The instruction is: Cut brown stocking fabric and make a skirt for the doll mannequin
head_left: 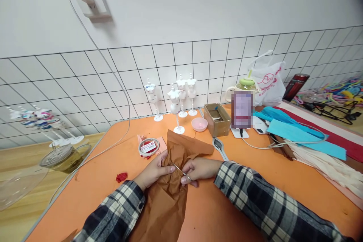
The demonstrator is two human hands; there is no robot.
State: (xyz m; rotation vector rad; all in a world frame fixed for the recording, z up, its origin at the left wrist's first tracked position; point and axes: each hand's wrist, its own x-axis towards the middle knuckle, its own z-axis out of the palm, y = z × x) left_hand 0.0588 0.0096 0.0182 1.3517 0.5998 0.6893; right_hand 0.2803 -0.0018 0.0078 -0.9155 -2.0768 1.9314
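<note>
A crumpled sheet of brown tissue paper (170,196) lies on the orange table (102,181) in front of me. My left hand (154,172) pinches the paper's left side with closed fingers. My right hand (198,170) is closed on small metal scissors (179,170), whose thin blades point left toward the left hand over the paper. A roll of tape (148,146) sits just beyond the left hand.
Several white mini mannequins (178,102) stand at the back by the wire grid. A pink bowl (199,124), a cardboard box (217,120), a phone on a stand (241,110), blue, red and cream paper sheets (306,138), a red scrap (121,177) and a glass jar (64,157) surround me.
</note>
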